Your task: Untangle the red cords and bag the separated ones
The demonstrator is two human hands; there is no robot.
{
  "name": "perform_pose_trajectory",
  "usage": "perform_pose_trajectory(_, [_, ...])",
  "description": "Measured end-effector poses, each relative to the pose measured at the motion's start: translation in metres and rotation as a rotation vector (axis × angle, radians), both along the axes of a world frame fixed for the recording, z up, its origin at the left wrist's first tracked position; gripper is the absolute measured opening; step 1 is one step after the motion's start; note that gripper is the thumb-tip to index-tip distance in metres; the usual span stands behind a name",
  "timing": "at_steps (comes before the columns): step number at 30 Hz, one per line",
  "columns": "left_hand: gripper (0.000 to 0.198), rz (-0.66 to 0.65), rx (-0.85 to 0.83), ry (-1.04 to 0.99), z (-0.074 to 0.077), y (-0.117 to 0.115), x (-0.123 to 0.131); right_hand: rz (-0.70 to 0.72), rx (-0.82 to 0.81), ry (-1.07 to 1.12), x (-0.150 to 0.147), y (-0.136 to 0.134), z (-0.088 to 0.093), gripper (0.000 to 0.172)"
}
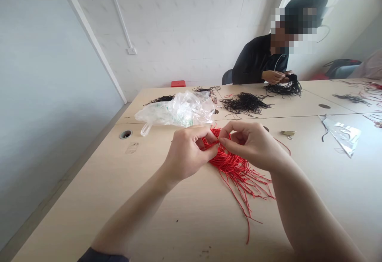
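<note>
While the left hand (189, 148) and right hand (247, 140) pinch red cords (228, 163), each grip nearly closed, loose ends trailing over the surface (140, 222) could tangle if tugged.

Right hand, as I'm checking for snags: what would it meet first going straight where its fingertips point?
The right hand would likely meet the left hand, which holds red cords; depth is unclear.
</note>
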State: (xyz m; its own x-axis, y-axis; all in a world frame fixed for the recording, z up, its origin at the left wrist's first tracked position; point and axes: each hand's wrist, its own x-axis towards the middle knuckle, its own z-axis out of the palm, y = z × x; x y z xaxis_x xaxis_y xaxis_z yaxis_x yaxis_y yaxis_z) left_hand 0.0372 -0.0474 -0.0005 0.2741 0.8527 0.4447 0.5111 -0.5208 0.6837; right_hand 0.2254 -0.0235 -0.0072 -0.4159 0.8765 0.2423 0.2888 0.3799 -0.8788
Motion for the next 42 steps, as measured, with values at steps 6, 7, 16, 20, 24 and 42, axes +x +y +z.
perform_pose_trajectory(6, [0.007, -0.159, -0.302, -0.127, 0.000, 0.004, -0.005, 0.247, -0.197, 0.110, 0.001, 0.004, 0.009, 0.016])
perform_pose_trajectory(7, [0.008, -0.174, -0.336, -0.153, 0.000, 0.004, -0.006, 0.264, -0.204, 0.130, 0.000, 0.003, 0.011, 0.018])
perform_pose_trajectory(16, [0.011, -0.099, -0.359, -0.149, -0.001, 0.005, -0.009, 0.160, -0.167, 0.030, 0.006, 0.003, 0.007, 0.019])
perform_pose_trajectory(20, [0.009, -0.076, -0.303, -0.118, 0.001, 0.004, -0.008, 0.026, -0.057, -0.071, 0.004, 0.000, 0.006, 0.021])
perform_pose_trajectory(24, [0.007, -0.055, -0.268, -0.104, 0.003, 0.003, -0.007, -0.010, 0.049, -0.126, 0.002, -0.003, 0.007, 0.014])
perform_pose_trajectory(42, [0.009, -0.414, -0.646, -0.446, 0.003, 0.010, -0.009, 0.368, -0.206, 0.318, 0.005, 0.006, 0.002, 0.016])
